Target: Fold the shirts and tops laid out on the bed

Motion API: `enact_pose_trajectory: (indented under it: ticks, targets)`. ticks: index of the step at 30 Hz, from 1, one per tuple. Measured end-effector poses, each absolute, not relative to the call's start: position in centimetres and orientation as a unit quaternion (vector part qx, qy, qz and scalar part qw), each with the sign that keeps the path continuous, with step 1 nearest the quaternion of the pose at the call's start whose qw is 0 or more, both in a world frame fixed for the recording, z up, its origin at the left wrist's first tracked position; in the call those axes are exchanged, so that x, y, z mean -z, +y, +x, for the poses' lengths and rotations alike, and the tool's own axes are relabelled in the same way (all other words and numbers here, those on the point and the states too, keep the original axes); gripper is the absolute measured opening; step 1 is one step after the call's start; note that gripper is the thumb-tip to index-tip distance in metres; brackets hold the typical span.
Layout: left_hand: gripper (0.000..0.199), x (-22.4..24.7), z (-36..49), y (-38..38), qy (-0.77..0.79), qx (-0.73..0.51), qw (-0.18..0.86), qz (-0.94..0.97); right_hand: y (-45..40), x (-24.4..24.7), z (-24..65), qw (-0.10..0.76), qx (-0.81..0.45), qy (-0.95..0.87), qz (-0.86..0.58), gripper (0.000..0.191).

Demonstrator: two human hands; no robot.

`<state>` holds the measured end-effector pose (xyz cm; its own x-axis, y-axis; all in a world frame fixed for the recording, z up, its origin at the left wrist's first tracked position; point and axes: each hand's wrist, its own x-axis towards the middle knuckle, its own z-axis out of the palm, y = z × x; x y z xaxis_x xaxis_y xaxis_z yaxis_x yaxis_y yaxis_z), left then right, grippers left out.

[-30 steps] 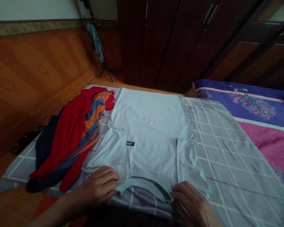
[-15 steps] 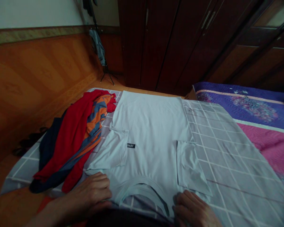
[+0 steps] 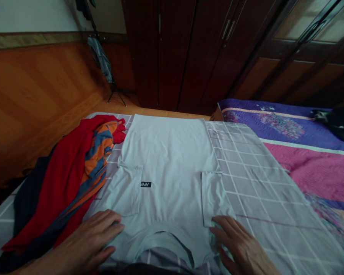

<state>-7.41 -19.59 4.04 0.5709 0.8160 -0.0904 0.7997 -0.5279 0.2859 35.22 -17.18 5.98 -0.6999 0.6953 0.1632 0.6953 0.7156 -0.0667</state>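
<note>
A pale T-shirt (image 3: 172,152) lies spread flat in the head view, its neckline toward me and its hem at the far end. Both sleeves are folded inward over the body, and a small black label (image 3: 146,184) shows on the chest beside the left one. My left hand (image 3: 96,236) rests at the left shoulder, fingers stretched out and apart. On the other side, my right hand (image 3: 236,242) lies at the right shoulder with its fingertips on the edge of the folded sleeve (image 3: 216,196), fingers spread too.
Beneath the shirt is a grey checked sheet (image 3: 263,198). Red, navy and orange-striped clothes (image 3: 63,172) are heaped at the left. A purple and pink quilted bed cover (image 3: 298,160) is at the right. A dark wardrobe (image 3: 174,57) and a clothes stand (image 3: 101,61) stand behind.
My hands were closed at the shirt's shoulders; their fingers have opened and spread, reaching a little farther onto the folded sleeves. The view has swung slightly right.
</note>
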Motion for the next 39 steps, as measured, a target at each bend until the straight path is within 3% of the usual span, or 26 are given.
enact_pose_trajectory:
  ticks: [4, 9, 16, 20, 22, 28, 35, 39]
  targets:
    - [0.062, -3.3, -10.0, -20.5, 0.412, -0.02, 0.039, 0.91, -17.5, -7.4, 36.2, 0.059, 0.051, -0.934, -0.35, 0.048]
    - [0.052, -2.6, -10.5, -20.5, 0.43, -0.029, -0.008, 0.902, -17.3, -4.5, 37.5, 0.059, 0.1, -0.932, -0.342, 0.051]
    - [0.047, -0.9, -9.8, -20.7, 0.468, -0.083, -0.022, 0.88, -17.1, -1.0, 39.2, 0.052, 0.073, -0.925, -0.368, 0.065]
    - [0.035, -0.3, -10.2, -20.0, 0.444, -0.115, -0.054, 0.887, -15.8, -1.8, 38.6, 0.125, 0.088, -0.923, -0.352, 0.055]
    - [0.038, -0.6, -10.6, -19.4, 0.418, -0.125, -0.067, 0.897, -15.1, -2.6, 38.0, 0.158, 0.079, -0.92, -0.35, 0.048]
    - [0.06, -3.8, -11.5, -17.9, 0.415, -0.127, -0.015, 0.901, -13.8, -6.0, 37.7, 0.199, -0.022, -0.909, -0.366, 0.037]
    - [0.06, -8.4, -12.4, -18.3, 0.424, -0.094, 0.075, 0.898, -14.5, -9.8, 40.1, 0.191, -0.081, -0.905, -0.371, 0.036]
    - [0.054, -7.7, -12.8, -20.4, 0.417, -0.077, 0.117, 0.898, -16.3, -10.8, 40.8, 0.159, -0.119, -0.897, -0.395, 0.027]
